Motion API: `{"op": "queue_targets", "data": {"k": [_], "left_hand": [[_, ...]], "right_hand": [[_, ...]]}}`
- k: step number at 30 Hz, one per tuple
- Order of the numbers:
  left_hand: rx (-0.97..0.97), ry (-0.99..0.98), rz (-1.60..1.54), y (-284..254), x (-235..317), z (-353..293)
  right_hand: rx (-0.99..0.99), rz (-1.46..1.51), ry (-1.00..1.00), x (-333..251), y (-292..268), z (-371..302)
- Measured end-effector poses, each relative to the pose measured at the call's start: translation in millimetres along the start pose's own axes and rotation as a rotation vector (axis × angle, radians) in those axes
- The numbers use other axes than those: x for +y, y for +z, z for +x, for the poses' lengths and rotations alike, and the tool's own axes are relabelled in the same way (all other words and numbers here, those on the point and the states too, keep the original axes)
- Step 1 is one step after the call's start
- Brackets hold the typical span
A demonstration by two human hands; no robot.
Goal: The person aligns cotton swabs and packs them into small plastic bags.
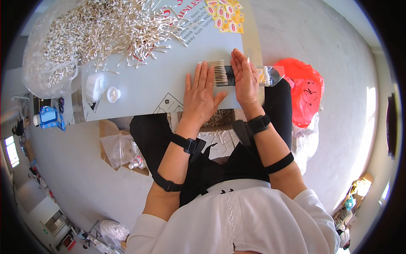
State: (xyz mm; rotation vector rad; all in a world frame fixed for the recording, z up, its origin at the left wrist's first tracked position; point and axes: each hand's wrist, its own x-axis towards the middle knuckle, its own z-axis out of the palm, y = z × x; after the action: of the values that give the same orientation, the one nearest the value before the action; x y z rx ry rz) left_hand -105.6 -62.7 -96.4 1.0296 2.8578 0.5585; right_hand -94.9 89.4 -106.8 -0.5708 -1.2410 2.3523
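The swabs lie in a flat row on the table, between the hands near its right side. Each stick's long axis runs left to right; the row itself stacks from near to far. Their left ends go out of sight by the left hand, which is palm down with fingers straight and slightly parted, closed on nothing. The right hand is uncurled too, tilted onto its side, fingers pointing away; it covers the middle of a pouch, so what lies beneath cannot be seen. The pouch also points left to right, its clear end past the table's edge, with more white tips showing inside; glare perhaps blurs their count.

Farther out, a pile of loose swabs spills from a clear bag, cut off at the top. Packets sit at the far right, a white tub and cap at left. A red bag hangs beyond the table. Below, a box of swabs is partly hidden by the forearms and table.
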Motion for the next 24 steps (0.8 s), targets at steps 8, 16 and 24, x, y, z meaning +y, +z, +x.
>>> {"op": "queue_targets", "data": {"k": [8, 16, 24], "left_hand": [[-0.023, -0.026, 0.033, 3, 7, -2], [0.448, -0.093, -0.725, 13, -19, 35], [0.505, -0.197, -1.083, 29, -5, 53]], "right_hand": [[-0.018, -0.100, -0.004, 5, 4, -15], [-0.026, -0.115, -0.128, 15, 9, 1], [-0.032, -0.345, -0.258, 25, 12, 3]]}}
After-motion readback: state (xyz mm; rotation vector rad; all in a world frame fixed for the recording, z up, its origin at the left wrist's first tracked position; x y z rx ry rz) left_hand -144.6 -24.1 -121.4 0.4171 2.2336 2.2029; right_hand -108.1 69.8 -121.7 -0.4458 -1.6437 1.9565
